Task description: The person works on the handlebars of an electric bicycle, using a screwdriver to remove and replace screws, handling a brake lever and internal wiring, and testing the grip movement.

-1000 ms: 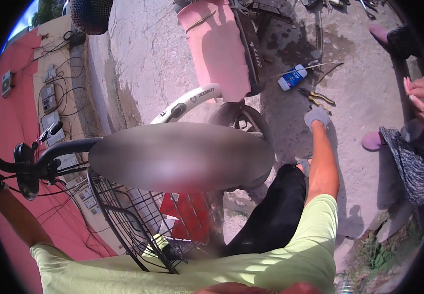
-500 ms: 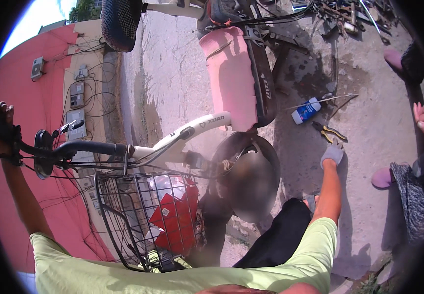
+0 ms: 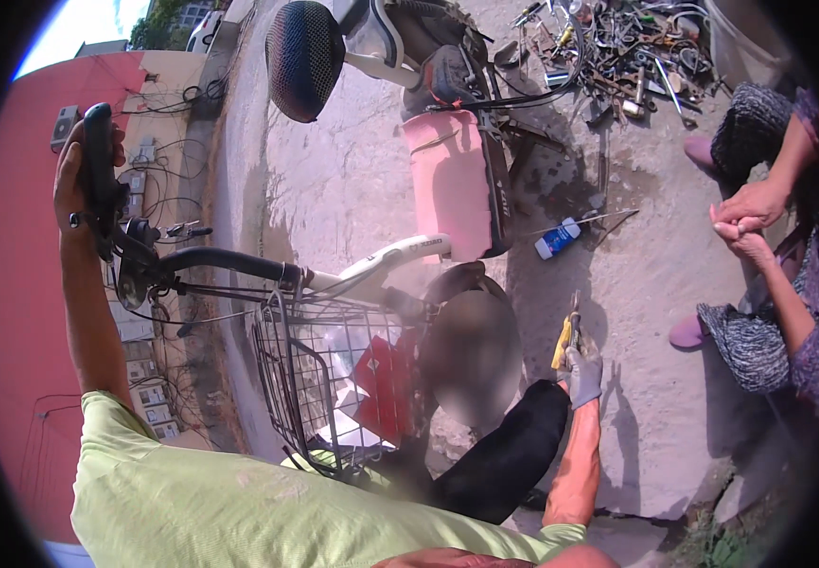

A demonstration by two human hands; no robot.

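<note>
My left hand (image 3: 72,170) is closed around the black handlebar grip (image 3: 100,142) of a white-framed bicycle (image 3: 405,244) at the left. My right hand (image 3: 583,377), in a grey glove, is closed on yellow-handled pliers (image 3: 566,336) held upright beside my bent knee. The front wheel (image 3: 461,289) stands left of the pliers, largely hidden by a blur. A wire basket (image 3: 286,360) holding red and white packaging hangs below the handlebar. Beyond my right hand, a blue-and-white bottle (image 3: 558,239) lies on the concrete near a thin rod.
A scooter (image 3: 428,71) with a pink-covered deck (image 3: 442,175) and mesh seat (image 3: 305,62) stands ahead. A heap of tools (image 3: 636,62) lies at back right. Another person's clasped hands (image 3: 745,213) and pink shoes (image 3: 686,332) are at right. A pink wall (image 3: 40,256) carries wires.
My right hand has picked the pliers up off the ground and moved left and nearer to me. My left hand has moved up and right with the handlebar.
</note>
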